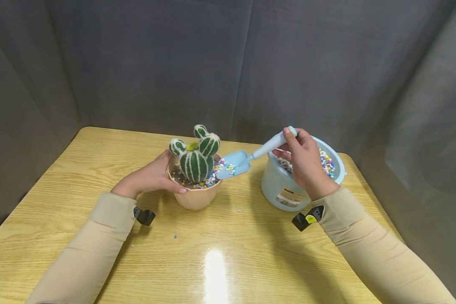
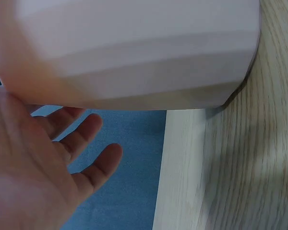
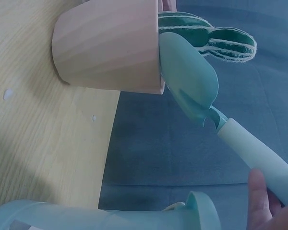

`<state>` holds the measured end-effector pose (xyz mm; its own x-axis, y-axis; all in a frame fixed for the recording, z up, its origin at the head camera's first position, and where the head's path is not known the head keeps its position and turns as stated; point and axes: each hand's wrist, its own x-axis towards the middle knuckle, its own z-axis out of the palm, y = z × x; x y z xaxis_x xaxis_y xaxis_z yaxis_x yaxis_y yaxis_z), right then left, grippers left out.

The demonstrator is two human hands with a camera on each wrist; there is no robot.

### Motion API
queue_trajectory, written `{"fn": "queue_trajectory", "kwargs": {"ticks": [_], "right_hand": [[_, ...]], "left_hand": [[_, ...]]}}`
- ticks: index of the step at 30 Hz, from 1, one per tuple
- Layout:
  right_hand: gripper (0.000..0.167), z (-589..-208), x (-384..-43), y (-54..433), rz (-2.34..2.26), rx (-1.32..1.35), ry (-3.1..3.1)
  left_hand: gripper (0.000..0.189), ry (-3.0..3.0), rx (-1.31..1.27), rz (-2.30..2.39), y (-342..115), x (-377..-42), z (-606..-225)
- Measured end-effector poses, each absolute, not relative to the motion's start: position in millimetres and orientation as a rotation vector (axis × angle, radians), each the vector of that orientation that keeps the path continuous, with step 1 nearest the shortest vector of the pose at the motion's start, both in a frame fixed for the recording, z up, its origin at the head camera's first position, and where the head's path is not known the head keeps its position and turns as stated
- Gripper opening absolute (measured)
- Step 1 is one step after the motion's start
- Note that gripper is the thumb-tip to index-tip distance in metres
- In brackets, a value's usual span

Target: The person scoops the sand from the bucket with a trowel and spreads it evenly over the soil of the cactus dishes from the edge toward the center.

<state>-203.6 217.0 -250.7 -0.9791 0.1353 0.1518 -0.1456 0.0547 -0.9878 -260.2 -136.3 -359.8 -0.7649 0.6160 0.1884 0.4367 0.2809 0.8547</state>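
A green fuzzy cactus with white stripes stands in a pale peach flower pot. Colored pebbles cover part of the soil around it. At the pot's left side my left hand grips the rim, thumb in front; in the left wrist view several fingers extend past the pot, apart from its wall. My right hand holds a light blue trowel by its handle end. The trowel's blade, bearing pebbles, rests at or just over the pot's right rim; contact cannot be told.
Below the right hand stands a light blue bucket of colored pebbles, with a label on its front. A few loose pebbles, one of them blue, lie on the wooden table. Grey curtains hang behind and at both sides.
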Motion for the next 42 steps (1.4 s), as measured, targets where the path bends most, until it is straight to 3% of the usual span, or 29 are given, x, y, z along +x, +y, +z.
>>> {"fn": "queue_trajectory", "kwargs": {"ticks": [42], "right_hand": [[0.014, -241, -206, 216, 1.976, 0.131, -2.144]], "left_hand": [[0.106, 2.561, 0.871, 1.531, -123, -244, -368]]}}
